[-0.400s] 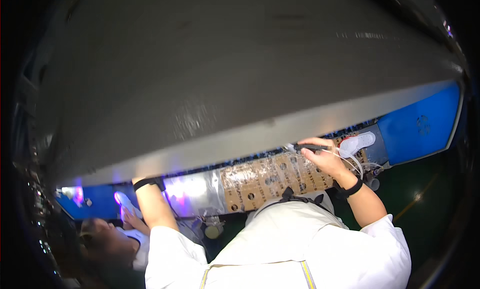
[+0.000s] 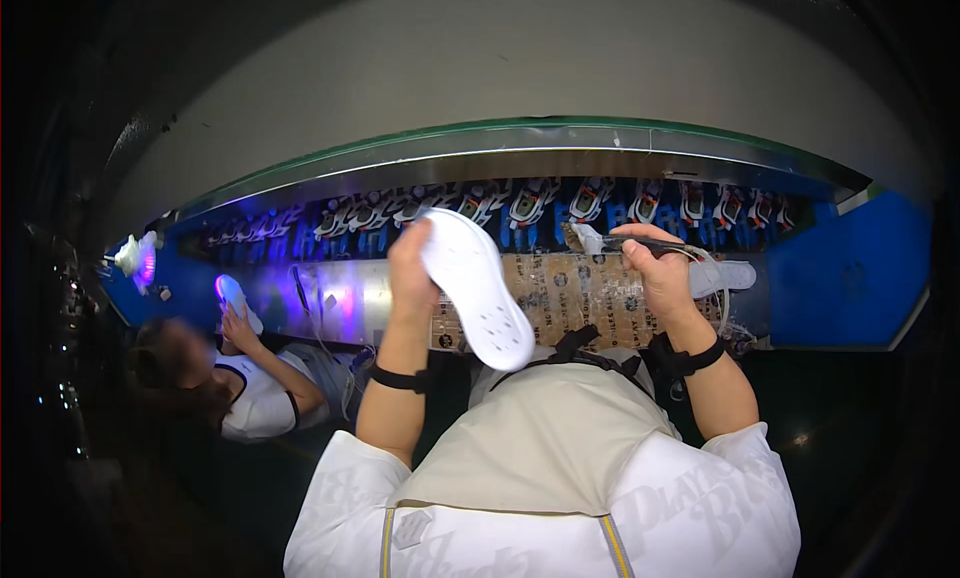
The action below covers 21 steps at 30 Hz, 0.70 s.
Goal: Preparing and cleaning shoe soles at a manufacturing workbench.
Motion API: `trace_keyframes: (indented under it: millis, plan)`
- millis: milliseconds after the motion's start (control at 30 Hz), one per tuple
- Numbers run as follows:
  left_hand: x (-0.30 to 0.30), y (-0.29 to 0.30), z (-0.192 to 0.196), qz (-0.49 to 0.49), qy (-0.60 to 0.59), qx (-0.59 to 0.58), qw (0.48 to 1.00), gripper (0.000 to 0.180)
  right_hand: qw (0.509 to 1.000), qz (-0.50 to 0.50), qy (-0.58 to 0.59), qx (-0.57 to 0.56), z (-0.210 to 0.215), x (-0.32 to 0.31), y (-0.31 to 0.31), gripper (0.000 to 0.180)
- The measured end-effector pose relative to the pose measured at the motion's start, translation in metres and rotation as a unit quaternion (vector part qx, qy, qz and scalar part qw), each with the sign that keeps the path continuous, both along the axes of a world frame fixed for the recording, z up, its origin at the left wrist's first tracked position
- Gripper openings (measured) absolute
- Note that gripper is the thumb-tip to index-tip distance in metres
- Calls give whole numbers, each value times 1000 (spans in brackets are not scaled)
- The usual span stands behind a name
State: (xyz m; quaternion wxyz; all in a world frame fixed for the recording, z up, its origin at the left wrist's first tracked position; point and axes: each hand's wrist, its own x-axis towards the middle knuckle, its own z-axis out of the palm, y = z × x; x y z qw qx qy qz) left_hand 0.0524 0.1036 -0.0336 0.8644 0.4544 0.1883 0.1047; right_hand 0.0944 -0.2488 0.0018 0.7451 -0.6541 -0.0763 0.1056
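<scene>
In my left hand [image 2: 408,268] is a white shoe sole [image 2: 480,293], gripped by its upper left edge and tilted in front of my body. Small dark marks dot its face. My right hand [image 2: 655,268] closes around the dark handle of a brush [image 2: 640,243]. Its pale bristle end points left, and a thin white tube or cord runs from the handle toward the ledge. Just right of that hand, another white shoe piece [image 2: 735,276], shaped like a sole, lies on the ledge.
Several shoes [image 2: 590,200] stand in a row on blue holders beneath a grey hood [image 2: 500,68]. A cardboard-covered ledge [image 2: 590,288] runs before me. At left, a co-worker [image 2: 265,388] holds a sole under purple light. Blue panels [image 2: 850,268] flank the machine.
My left hand has come out from under the hood and now shows a white sole. The view has shifted, revealing the row of shoes. My right hand still holds the brush.
</scene>
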Motion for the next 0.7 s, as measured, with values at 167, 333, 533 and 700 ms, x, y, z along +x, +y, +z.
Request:
trace_keyframes:
  millis: [167,333,533,700]
  plan:
    - [-36,-92,4,-192,-56,-262,944,67,992,54,64,95,7,-8,13,25]
    - [-33,-123,-1,-212,-11,-333,919,97,992,80,62,79,22,-4,31,24]
    - [-16,-165,11,-127,-31,-247,960,81,995,12,-88,-46,22,5,44,20]
    - [-13,-159,-10,-159,-114,-275,941,72,945,160,-265,-110,23,9,13,23]
